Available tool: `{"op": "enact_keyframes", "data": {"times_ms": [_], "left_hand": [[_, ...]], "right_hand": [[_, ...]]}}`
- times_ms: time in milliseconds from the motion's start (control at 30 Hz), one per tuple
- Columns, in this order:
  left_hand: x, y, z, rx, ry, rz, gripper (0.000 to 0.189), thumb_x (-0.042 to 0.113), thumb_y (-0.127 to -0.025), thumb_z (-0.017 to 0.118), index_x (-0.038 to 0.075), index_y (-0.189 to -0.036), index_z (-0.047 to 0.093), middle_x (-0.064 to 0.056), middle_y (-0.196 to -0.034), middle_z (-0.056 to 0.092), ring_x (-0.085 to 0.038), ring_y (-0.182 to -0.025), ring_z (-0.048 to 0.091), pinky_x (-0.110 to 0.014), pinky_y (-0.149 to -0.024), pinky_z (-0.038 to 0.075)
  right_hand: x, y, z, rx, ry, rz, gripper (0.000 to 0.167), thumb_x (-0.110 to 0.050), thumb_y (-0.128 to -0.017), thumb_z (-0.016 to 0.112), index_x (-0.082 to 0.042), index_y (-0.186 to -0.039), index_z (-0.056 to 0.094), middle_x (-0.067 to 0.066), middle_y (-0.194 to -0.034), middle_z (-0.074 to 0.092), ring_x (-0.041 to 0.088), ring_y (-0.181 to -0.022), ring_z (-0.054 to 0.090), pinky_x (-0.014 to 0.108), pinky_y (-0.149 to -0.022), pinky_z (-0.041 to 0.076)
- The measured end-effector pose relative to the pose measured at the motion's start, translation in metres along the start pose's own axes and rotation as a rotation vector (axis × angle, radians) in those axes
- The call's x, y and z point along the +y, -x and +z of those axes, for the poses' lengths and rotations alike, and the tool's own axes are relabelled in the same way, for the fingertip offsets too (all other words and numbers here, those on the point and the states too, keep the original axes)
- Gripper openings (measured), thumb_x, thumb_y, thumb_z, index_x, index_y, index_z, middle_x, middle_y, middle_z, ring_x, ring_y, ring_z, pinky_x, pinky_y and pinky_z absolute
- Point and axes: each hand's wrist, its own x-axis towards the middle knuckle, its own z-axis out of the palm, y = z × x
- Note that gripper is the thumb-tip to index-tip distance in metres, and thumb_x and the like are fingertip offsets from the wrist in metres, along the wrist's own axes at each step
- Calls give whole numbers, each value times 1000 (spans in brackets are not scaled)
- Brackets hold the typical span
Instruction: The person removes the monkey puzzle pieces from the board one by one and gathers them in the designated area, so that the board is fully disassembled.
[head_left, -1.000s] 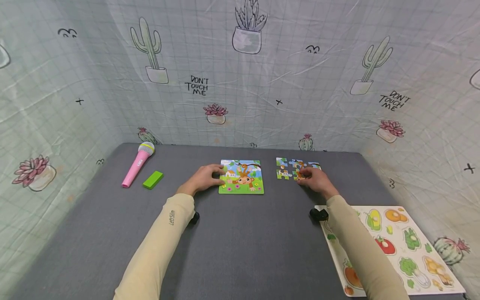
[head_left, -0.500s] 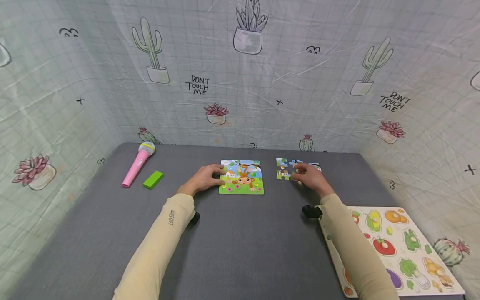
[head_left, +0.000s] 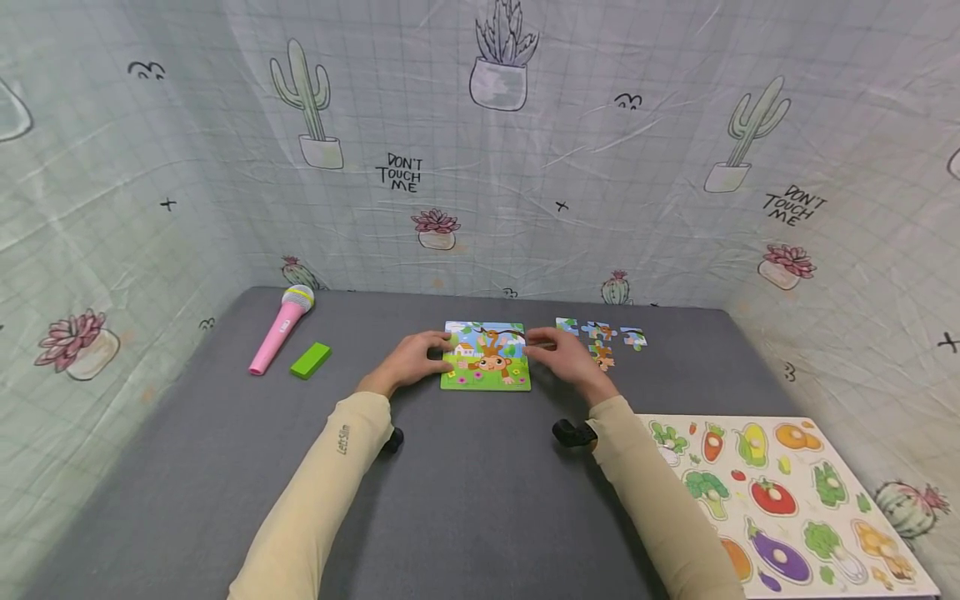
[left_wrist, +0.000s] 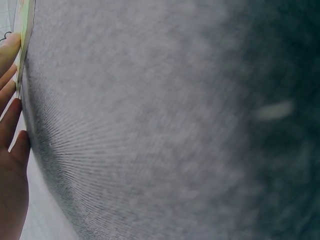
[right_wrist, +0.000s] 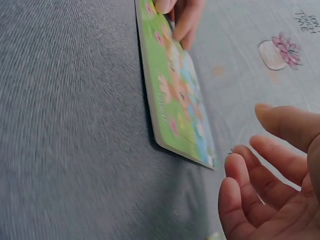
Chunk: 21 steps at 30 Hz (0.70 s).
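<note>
A square jigsaw puzzle point(head_left: 486, 375) with a monkey picture lies flat on the grey table. At its left edge is my left hand point(head_left: 405, 360), thumb and fingertips touching the rim with relaxed fingers. My right hand point(head_left: 564, 357) is by the right edge; in the right wrist view its fingers point(right_wrist: 239, 167) are loosely bent and spread from the thumb, apart from the puzzle, with nothing visible between them. Several loose jigsaw pieces point(head_left: 601, 356) lie right of the puzzle, and the right hand may cover one of them.
A pink toy microphone point(head_left: 277, 333) and a green block point(head_left: 311, 361) lie at the left. The vegetable puzzle board point(head_left: 810, 442) occupies the right front, beside my right forearm. A patterned cloth point(head_left: 510, 183) hangs behind and around the table.
My right hand has moved left from the loose pieces to the puzzle's right edge, uncovering some pieces. My left hand stays at the left edge.
</note>
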Motion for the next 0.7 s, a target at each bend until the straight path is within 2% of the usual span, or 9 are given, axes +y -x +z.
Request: {"op": "enact_keyframes", "data": {"times_ms": [133,367,500,700], "left_hand": [[1,0,0,-5,-2,-3,43,25,-90,72,4,-127,66,-11,-148,47,-32,-140,36,-48,-116,30],[3,1,1,-14,-4,-5,43,25,-91,71,4,-127,65,-12,-148,46,-33,-140,36,-49,-115,30],[4,1,0,-19,4,-26,43,26,-91,71,4,-129,64,-11,-149,45,-33,-141,34,-48,-116,28],[3,1,1,-20,-5,-39,44,26,-92,70,5,-130,64,-11,-150,44,-33,-141,34,-49,-116,28]], "right_hand": [[2,-8,8,-15,-29,13,49,-26,-99,61,-5,-141,50,15,-141,50,34,-126,49,47,-96,48],[8,-17,15,-23,-3,33,46,-22,-99,61,-6,-141,51,17,-144,47,36,-129,46,48,-96,48],[10,-18,16,-22,7,48,45,-21,-98,62,-8,-140,53,15,-142,49,33,-122,50,46,-91,49],[9,-20,16,-32,105,11,45,-19,-96,65,-5,-138,55,16,-137,52,31,-106,56,41,-80,50]]}}
